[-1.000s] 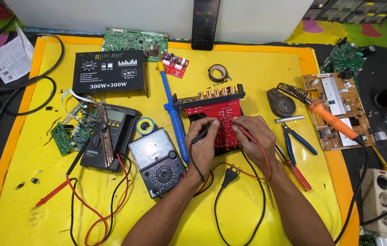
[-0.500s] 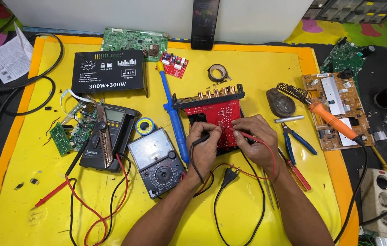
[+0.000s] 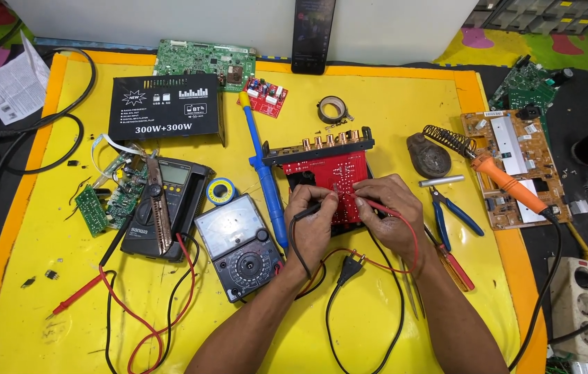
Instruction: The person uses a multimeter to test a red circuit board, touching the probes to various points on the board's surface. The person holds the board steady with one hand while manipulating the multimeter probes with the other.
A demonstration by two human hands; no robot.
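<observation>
The red circuit board (image 3: 325,181) lies at the centre of the yellow mat (image 3: 377,90), directly below its row of copper connectors. The left hand (image 3: 311,221) grips the black test probe (image 3: 308,212) and the right hand (image 3: 391,215) grips the red test probe (image 3: 370,203), both tips resting on the board. An analogue multimeter (image 3: 238,246) sits just left of the left hand, beside the blue soldering tool (image 3: 264,176)
</observation>
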